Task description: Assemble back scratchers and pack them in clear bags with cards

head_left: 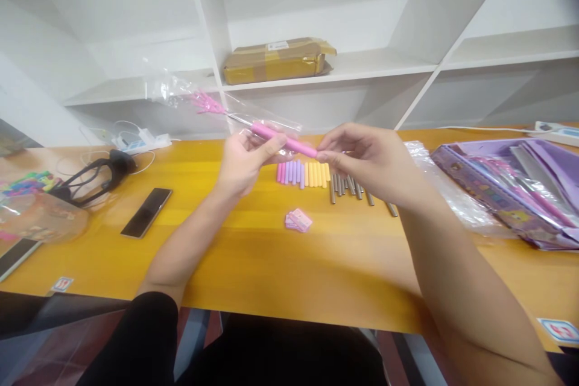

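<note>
Surface point(253, 271) below, and up over its far edge a clear bag point(253, 113): thin, limp, probably slippery. With it, the wand point(259, 128), tilted in mid-air, light by its looks and fairly stiff. Right hand point(368, 157) pinches the lower end, thumb and fingers together; left hand point(245, 160) curls part-closed round the middle. The pink grip point(297, 146) looks firm, the place to hold. Last, the tuft point(208, 102): soft, easily crushed, seemingly bagged.

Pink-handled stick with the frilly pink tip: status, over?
Left hand gripping the smooth, cylindrical pink handle; right hand pinching its end. Frilly pink tip inside clear plastic bag, raised above yellow wooden table. No obstruction visible.
</note>
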{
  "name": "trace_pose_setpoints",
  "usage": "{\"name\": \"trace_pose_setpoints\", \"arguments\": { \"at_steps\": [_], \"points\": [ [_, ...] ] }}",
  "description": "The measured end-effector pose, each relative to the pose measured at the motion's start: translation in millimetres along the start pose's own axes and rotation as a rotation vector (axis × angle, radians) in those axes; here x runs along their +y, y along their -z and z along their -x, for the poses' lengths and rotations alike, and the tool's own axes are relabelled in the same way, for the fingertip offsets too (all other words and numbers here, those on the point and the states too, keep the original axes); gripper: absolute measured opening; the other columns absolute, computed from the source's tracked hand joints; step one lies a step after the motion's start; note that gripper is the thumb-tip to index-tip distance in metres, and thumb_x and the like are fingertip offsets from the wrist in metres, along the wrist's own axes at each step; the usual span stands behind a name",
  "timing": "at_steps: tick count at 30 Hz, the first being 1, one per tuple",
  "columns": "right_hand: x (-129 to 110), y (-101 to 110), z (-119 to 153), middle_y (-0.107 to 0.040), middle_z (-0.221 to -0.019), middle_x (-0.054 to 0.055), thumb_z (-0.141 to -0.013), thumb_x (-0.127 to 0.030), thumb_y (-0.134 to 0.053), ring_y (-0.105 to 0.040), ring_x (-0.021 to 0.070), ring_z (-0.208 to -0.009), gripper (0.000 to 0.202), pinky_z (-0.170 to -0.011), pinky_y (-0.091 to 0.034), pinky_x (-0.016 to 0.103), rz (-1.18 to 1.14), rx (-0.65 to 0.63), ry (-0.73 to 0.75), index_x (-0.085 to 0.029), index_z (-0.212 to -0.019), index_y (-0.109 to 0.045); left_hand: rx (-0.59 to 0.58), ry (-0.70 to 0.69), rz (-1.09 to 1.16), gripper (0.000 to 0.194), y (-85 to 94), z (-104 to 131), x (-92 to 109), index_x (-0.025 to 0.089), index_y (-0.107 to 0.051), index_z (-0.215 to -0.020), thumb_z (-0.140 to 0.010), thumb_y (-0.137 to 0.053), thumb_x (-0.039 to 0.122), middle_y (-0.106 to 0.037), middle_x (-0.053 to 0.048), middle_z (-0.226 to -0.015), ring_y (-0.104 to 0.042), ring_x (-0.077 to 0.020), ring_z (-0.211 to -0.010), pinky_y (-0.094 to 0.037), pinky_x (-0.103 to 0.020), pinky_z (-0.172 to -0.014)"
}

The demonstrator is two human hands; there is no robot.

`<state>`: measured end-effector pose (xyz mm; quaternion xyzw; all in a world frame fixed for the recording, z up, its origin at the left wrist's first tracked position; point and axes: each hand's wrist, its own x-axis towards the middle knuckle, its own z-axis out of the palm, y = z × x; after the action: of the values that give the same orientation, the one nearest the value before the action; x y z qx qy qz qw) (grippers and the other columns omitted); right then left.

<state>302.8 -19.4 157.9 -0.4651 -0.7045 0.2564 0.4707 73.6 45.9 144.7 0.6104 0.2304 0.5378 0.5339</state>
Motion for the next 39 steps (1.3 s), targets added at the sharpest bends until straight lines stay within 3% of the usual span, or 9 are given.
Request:
{"name": "trace_pose_setpoints", "arguments": {
  "at_steps": [5, 9, 14, 18, 20, 24, 28, 32, 39],
  "points": [
    [7, -21, -1, -0.07, -0.097, 0.005, -0.095, -0.056, -0.08, -0.061, 0.0139, -0.069, 0.041, -0.059, -0.052, 0.03, 0.102, 0.119, 0.164, -0.022, -0.113, -0.067, -0.095, 0.064, 0.037, 0.044, -12.2, 8, -12, 0.012, -0.075, -0.102, -0.082, -0.094, 0.047, -0.083, -0.012, -0.1, -0.083, -0.025, -0.098, -0.072, -0.034, -0.085],
    [13, -23, -2, -0.068, -0.113, 0.007, -0.099, -0.048, -0.077, -0.062, 0.0143, -0.071, 0.04, -0.065, -0.056, 0.034, 0.253, 0.178, 0.304, -0.024, -0.128, -0.063, -0.112, 0.093, 0.027, 0.043, -10.3, 7, -15, 0.013, -0.075, -0.103, -0.084, -0.093, 0.047, -0.082, -0.01, -0.097, -0.083, -0.0239, -0.096, -0.072, -0.032, -0.082],
    [13, -7, -3, -0.062, -0.128, 0.011, -0.1, -0.05, -0.076, -0.065, 0.0181, -0.085, 0.045, -0.076, -0.061, 0.038, 0.365, 0.034, 0.48, -0.028, -0.137, -0.063, -0.103, 0.122, -0.015, 0.051, 0.8, -1, -10, 0.013, -0.071, -0.107, -0.081, -0.094, 0.05, -0.081, -0.012, -0.103, -0.081, -0.025, -0.101, -0.071, -0.031, -0.08],
    [16, 4, -3, -0.058, -0.135, 0.011, -0.102, -0.047, -0.073, -0.064, 0.0189, -0.092, 0.028, -0.076, -0.059, 0.039, 0.478, -0.068, 0.588, -0.028, -0.124, -0.071, -0.1, 0.14, -0.023, 0.053, 7.6, -4, -3, 0.015, -0.067, -0.11, -0.082, -0.093, 0.052, -0.079, -0.01, -0.103, -0.08, -0.022, -0.093, -0.069, -0.028, -0.073],
    [17, 5, -4, -0.06, -0.132, 0.01, -0.108, -0.037, -0.066, -0.063, 0.0173, -0.09, 0.014, -0.074, -0.056, 0.036, 0.516, -0.033, 0.641, -0.027, -0.114, -0.074, -0.12, 0.156, -0.029, 0.05, 8.6, -4, 1, 0.015, -0.065, -0.109, -0.085, -0.091, 0.051, -0.077, -0.008, -0.098, -0.078, -0.0188, -0.083, -0.067, -0.027, -0.068],
    [16, 3, -4, -0.066, -0.121, 0.007, -0.109, -0.027, -0.064, -0.065, 0.0171, -0.091, 0.014, -0.075, -0.052, 0.034, 0.52, 0.005, 0.74, -0.027, -0.104, -0.077, -0.145, 0.202, -0.007, 0.046, 7.9, -5, 4, 0.015, -0.064, -0.114, -0.094, -0.082, 0.052, -0.075, -0.006, -0.09, -0.074, -0.016, -0.07, -0.063, -0.026, -0.059],
    [11, 0, -6, -0.071, -0.116, 0.007, -0.108, -0.029, -0.066, -0.067, 0.0211, -0.1, 0.011, -0.085, -0.052, 0.038, 0.503, 0.023, 0.755, -0.026, -0.103, -0.075, -0.148, 0.223, 0.041, 0.047, 8.7, -6, -3, 0.016, -0.06, -0.127, -0.099, -0.077, 0.05, -0.075, -0.006, -0.09, -0.073, -0.0166, -0.068, -0.061, -0.028, -0.059],
    [8, -2, -8, -0.074, -0.108, 0.005, -0.109, -0.032, -0.063, -0.067, 0.0222, -0.099, 0.013, -0.094, -0.05, 0.043, 0.454, 0.022, 0.716, -0.026, -0.102, -0.072, -0.249, 0.225, 0.008, 0.051, 9.9, -4, -10, 0.018, -0.059, -0.134, -0.099, -0.077, 0.051, -0.074, -0.004, -0.086, -0.072, -0.017, -0.069, -0.059, -0.028, -0.06],
    [5, -7, -5, -0.075, -0.093, 0.003, -0.109, -0.033, -0.061, -0.065, 0.0215, -0.088, 0.014, -0.085, -0.052, 0.04, 0.376, -0.022, 0.582, -0.026, -0.101, -0.07, -0.434, 0.226, -0.016, 0.059, 6.1, 2, -12, 0.02, -0.059, -0.147, -0.102, -0.071, 0.056, -0.074, -0.007, -0.094, -0.074, -0.0207, -0.084, -0.057, -0.031, -0.07]
  ]
}}
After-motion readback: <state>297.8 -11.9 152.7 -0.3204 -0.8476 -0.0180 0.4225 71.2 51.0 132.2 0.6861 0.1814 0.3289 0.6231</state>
